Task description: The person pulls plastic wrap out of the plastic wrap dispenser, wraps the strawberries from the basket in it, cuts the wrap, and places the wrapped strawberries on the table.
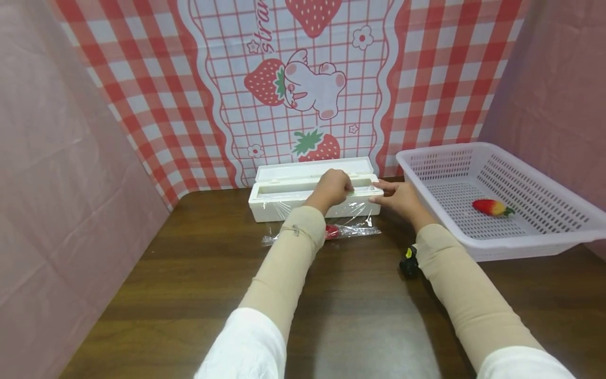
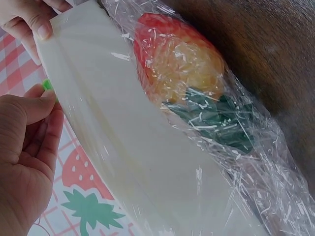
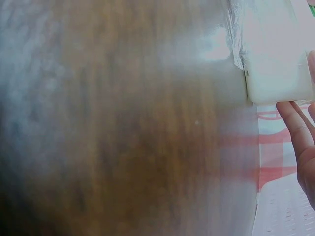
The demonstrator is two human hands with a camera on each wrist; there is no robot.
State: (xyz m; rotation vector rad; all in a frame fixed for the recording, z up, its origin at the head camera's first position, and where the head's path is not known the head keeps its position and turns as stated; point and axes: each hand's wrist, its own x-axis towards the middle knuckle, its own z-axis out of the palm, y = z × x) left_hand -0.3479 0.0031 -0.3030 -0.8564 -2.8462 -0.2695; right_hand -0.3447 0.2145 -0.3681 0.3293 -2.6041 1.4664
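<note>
Head: oblong box [image 1: 270,211], crinkled film [image 1: 357,230]

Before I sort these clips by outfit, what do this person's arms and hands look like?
Close-fitting beige sleeves run down to the wrists on both sides, with white sleeves higher up. A small dark marking shows on the left beige one, near its cuff. The left hand and right hand wear no gloves.

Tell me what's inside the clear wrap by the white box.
A red-and-yellow fruit with green leaves shows through the clear wrap. Its underside is hidden, and in the head view the left sleeve covers part of it.
</note>
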